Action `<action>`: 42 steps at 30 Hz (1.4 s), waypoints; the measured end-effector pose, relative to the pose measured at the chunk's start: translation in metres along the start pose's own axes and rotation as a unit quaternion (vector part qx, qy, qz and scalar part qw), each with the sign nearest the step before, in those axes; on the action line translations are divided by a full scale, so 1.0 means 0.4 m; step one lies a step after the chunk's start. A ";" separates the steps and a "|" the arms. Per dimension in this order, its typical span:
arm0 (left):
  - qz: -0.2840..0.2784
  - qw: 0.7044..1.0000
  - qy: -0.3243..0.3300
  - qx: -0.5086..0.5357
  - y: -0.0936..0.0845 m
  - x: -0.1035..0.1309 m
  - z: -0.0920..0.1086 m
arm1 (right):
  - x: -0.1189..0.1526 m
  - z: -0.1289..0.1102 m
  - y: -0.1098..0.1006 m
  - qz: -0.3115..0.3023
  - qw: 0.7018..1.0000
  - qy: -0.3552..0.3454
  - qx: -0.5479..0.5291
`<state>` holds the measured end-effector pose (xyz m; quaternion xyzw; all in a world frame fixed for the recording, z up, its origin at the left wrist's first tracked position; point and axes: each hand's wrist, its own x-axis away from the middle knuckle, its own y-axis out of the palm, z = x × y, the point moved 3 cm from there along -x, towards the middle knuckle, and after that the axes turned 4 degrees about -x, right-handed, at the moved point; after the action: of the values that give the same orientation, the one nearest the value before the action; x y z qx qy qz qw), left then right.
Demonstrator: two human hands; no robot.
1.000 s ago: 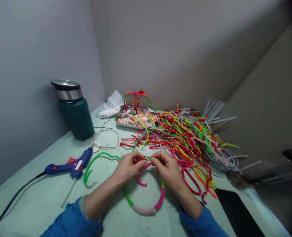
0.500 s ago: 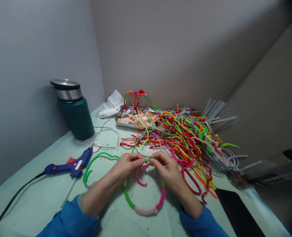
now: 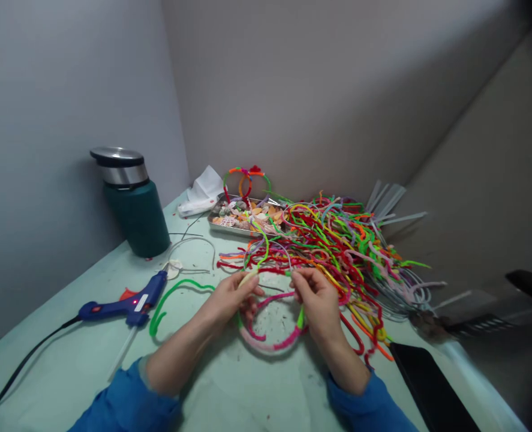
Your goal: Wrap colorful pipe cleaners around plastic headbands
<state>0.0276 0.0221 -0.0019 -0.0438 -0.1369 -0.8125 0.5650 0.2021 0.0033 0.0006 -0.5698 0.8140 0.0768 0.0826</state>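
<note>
Between my two hands is a hoop wrapped in pink, green and red pipe cleaner (image 3: 269, 349), held just above the table. My left hand (image 3: 232, 299) pinches its left side, fingers closed near a pale yellow-green stretch. On the opposite side, my right hand (image 3: 317, 298) has thumb and fingers closed on the hoop beside a green stretch. A loose pink pipe cleaner (image 3: 274, 297) curls across the inside of the hoop. Just behind stands a thin bare wire arc (image 3: 278, 243). My fingertips hide parts of the wrapping.
Tangled coloured pipe cleaners (image 3: 333, 240) cover the right side. Behind are a metal tray (image 3: 230, 229) of shells and upright wrapped hoops (image 3: 236, 170). To the left are a blue glue gun (image 3: 133, 305) with its cord, a bare headband (image 3: 213, 249) and a teal bottle (image 3: 137, 216). A black phone-like slab (image 3: 427, 384) lies front right.
My hands have moved apart, from nearly touching to opposite sides of the hoop. The hoop has turned and tilted, its lower edge rising, and a red stretch now shows at its far side.
</note>
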 end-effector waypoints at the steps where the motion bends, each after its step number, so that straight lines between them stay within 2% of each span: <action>1: -0.001 1.000 -0.004 0.029 -0.002 -0.001 -0.001 | -0.006 0.002 -0.012 0.050 0.999 0.000 -0.017; 3: -0.013 0.998 -0.010 0.059 -0.004 -0.002 -0.001 | -0.014 0.003 -0.030 0.120 0.992 -0.005 -0.037; 4: -0.020 0.998 -0.011 0.061 -0.006 -0.003 0.000 | -0.017 0.003 -0.034 0.133 0.990 -0.004 -0.041; 6: -0.017 0.998 -0.005 0.053 -0.014 -0.007 0.001 | -0.019 0.003 -0.033 0.119 0.992 0.011 -0.039; 9: 0.025 0.998 0.027 0.048 -0.034 -0.015 0.004 | -0.015 0.006 -0.013 0.026 0.997 0.071 -0.030; 14: 0.041 0.998 0.050 0.023 -0.047 -0.019 0.006 | 0.003 0.001 0.021 -0.151 0.980 0.126 -0.021; 17: 0.053 0.996 0.066 -0.004 -0.051 -0.015 0.014 | 0.008 -0.014 0.024 -0.223 0.966 0.132 -0.023; 19: 0.050 0.996 0.068 -0.010 -0.050 -0.012 0.018 | 0.009 -0.022 0.022 -0.247 0.959 0.137 -0.030; 22: 0.030 0.998 0.046 -0.021 -0.043 -0.011 0.017 | 0.012 -0.015 0.025 -0.246 0.959 0.138 -0.015; 27: 0.027 0.998 0.056 -0.033 -0.028 -0.010 0.020 | 0.013 0.010 0.035 -0.140 0.985 0.100 -0.008; 29: 0.024 0.997 0.072 -0.030 -0.027 -0.011 0.022 | 0.007 0.014 0.032 -0.126 0.986 0.110 -0.024; 32: 0.023 0.997 0.075 0.007 -0.036 -0.011 0.025 | -0.007 0.013 0.014 -0.138 0.982 0.129 -0.008; 34: 0.037 0.995 0.077 0.047 -0.049 -0.009 0.032 | -0.014 0.009 -0.003 -0.154 0.981 0.115 0.040; 36: 0.043 0.991 0.087 0.097 -0.063 -0.003 0.046 | -0.011 0.011 -0.008 -0.199 0.970 0.109 0.086; 39: 0.017 0.975 0.113 0.190 -0.081 0.011 0.079 | 0.007 0.024 0.014 -0.300 0.936 0.140 0.122; 40: 0.010 0.968 0.122 0.220 -0.087 0.017 0.091 | 0.009 0.027 0.026 -0.312 0.931 0.140 0.130; 42: 0.005 0.954 0.131 0.269 -0.096 0.028 0.109 | -0.003 0.031 0.049 -0.296 0.936 0.113 0.153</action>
<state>-0.0156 0.0364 0.0355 0.2154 -0.2750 -0.7417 0.5726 0.1845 0.0139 -0.0107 -0.7706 0.6141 -0.1415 0.0947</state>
